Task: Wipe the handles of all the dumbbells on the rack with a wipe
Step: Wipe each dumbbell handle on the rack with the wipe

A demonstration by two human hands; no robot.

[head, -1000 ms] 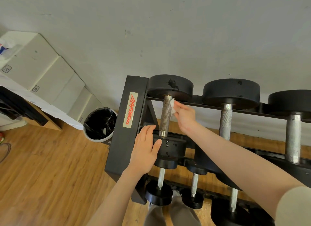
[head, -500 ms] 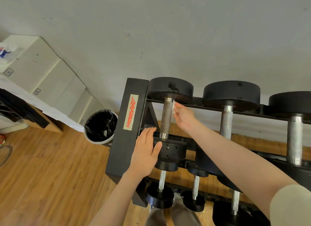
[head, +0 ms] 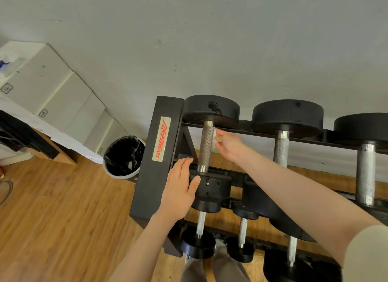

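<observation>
Pinching a white wipe [head: 214, 139] in our right hand [head: 230, 144], we press it against the right side of the knurled handle [head: 205, 146] of the leftmost top dumbbell [head: 211, 111], centre frame. Our left hand [head: 178, 189] lies flat, fingers straight, on its near weight head [head: 214, 186]. The rack [head: 156, 155] stands beside a bin [head: 123, 155], left of centre.

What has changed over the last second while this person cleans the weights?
Very little. The right hand still presses the white wipe to the right side of the leftmost top handle, shifted only slightly along it. The left hand stays flat on that dumbbell's near weight. The rack has not moved.
</observation>
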